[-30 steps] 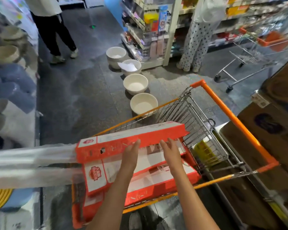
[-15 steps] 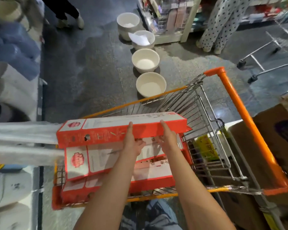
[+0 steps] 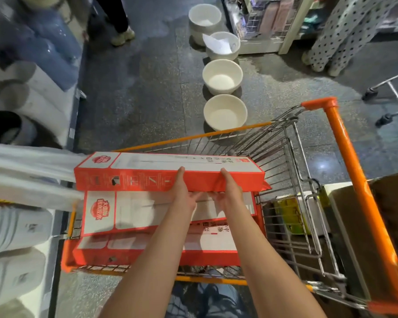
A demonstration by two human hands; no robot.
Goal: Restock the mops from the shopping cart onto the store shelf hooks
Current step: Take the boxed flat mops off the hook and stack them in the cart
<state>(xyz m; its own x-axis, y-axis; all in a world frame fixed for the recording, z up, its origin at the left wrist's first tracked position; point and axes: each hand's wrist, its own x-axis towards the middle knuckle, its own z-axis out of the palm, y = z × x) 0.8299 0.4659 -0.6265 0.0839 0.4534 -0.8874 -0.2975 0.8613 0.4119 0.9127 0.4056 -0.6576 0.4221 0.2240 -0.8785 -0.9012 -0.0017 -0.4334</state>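
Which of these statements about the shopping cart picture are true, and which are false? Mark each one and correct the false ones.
1. Both hands grip the top orange box. True: the left hand and right hand hold its near side.
2. The shopping cart has a blue handle. False: it is orange.
3. More orange boxes lie in the cart beneath the held one. True.
4. The white basins stand on a shelf. False: they stand on the floor.
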